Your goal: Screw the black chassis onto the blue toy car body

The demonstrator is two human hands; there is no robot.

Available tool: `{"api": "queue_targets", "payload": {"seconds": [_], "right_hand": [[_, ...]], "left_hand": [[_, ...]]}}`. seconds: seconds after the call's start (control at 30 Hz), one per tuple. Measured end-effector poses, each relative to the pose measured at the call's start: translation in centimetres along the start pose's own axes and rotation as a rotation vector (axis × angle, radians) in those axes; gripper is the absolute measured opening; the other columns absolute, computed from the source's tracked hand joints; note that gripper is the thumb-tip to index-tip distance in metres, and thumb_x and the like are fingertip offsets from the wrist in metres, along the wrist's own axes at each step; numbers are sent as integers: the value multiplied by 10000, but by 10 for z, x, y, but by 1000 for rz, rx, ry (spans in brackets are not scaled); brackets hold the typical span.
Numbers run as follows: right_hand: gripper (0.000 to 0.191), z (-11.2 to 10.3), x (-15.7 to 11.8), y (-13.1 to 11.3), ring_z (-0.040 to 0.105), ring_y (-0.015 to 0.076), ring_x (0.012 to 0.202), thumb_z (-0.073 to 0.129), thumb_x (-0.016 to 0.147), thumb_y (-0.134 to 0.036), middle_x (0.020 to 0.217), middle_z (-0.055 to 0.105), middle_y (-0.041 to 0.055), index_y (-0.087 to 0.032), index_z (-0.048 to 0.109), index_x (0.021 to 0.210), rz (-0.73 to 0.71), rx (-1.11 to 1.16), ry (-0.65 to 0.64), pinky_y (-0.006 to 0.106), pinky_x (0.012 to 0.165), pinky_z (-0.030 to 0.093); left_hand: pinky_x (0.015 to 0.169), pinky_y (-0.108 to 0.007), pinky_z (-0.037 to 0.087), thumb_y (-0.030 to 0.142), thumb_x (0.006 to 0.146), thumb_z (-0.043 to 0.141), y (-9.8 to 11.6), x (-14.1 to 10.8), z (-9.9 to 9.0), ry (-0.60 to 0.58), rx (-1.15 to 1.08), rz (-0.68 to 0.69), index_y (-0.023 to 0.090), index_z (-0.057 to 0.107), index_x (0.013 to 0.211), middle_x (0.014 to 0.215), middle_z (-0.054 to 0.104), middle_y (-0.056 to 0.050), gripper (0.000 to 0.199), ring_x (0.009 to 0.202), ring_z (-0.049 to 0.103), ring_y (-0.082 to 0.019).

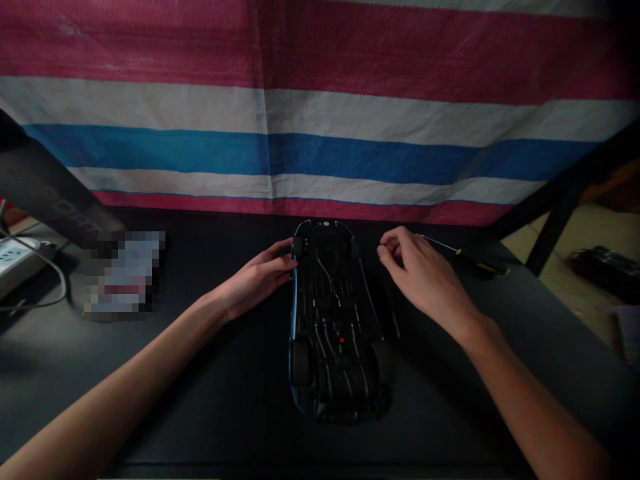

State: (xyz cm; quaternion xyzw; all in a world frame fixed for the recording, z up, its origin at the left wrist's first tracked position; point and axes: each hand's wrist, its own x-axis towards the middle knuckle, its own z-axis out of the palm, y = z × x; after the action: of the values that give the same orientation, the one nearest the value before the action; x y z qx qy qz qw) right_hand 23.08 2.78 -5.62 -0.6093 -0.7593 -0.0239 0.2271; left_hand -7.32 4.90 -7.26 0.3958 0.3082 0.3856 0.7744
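Observation:
A toy car (333, 313) lies upside down on the dark table, its black underside with wheels and moulded pipes facing up and a small red dot near the middle. Blue bodywork shows along its edges. My left hand (263, 275) is at the car's left side, thumb and fingers closed against the edge by one wheel. To the right of the car, apart from it, is my right hand (420, 273), its fingers curled and thumb near the index fingertip. Whatever it may hold is too small to make out. Beyond that hand lies a screwdriver (483, 265) with a black and yellow handle.
A thin dark rod (393, 310) lies between the car and my right hand. At left are a blurred-out flat object (130, 273), a power strip (17, 257) with a cable, and a grey slanted post (55, 187). A striped sheet (320, 113) hangs behind the table (215, 400).

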Motion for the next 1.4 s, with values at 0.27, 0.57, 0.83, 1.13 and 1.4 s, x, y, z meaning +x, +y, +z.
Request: {"api": "queue_targets", "payload": {"seconds": [0.27, 0.57, 0.83, 1.13, 1.4], "right_hand": [[202, -16, 34, -63, 664, 221, 907, 452, 1043, -378, 1062, 674, 64, -221, 579, 1043, -32, 32, -50, 342, 735, 472], [749, -10, 54, -127, 471, 444, 1370, 363, 995, -689, 1524, 476, 248, -118, 496, 1461, 31, -167, -316, 539, 979, 492], [780, -9, 69, -131, 510, 443, 1331, 522, 913, -656, 1476, 523, 235, -90, 512, 1449, 47, -152, -357, 519, 993, 489], [739, -17, 68, -128, 544, 454, 1298, 512, 881, -661, 1426, 575, 222, -119, 560, 1380, 47, -76, -276, 572, 962, 495], [668, -23, 65, -128, 578, 431, 1263, 500, 903, -641, 1376, 614, 200, -158, 559, 1360, 38, -22, -264, 579, 954, 500]], "left_hand": [[1207, -406, 328, 143, 920, 697, 0, 0, 3, 18, -4, 2, 167, 554, 1450, 1358, 684, -106, 549, 1323, 579, -239], [1242, -414, 305, 133, 937, 692, 0, -3, 2, -68, 19, 43, 170, 505, 1501, 1428, 654, -133, 596, 1389, 551, -259], [1237, -452, 337, 140, 963, 673, -2, -6, 1, -77, 33, 41, 286, 475, 1534, 1544, 564, -81, 622, 1444, 498, -269], [1154, -477, 434, 150, 975, 656, -2, -9, 8, -96, -2, 41, 350, 419, 1565, 1563, 536, -91, 667, 1378, 556, -287], [1058, -461, 491, 161, 854, 771, 0, -10, 7, -57, 92, 61, 323, 445, 1538, 1513, 567, -123, 775, 1226, 648, -275]]}}
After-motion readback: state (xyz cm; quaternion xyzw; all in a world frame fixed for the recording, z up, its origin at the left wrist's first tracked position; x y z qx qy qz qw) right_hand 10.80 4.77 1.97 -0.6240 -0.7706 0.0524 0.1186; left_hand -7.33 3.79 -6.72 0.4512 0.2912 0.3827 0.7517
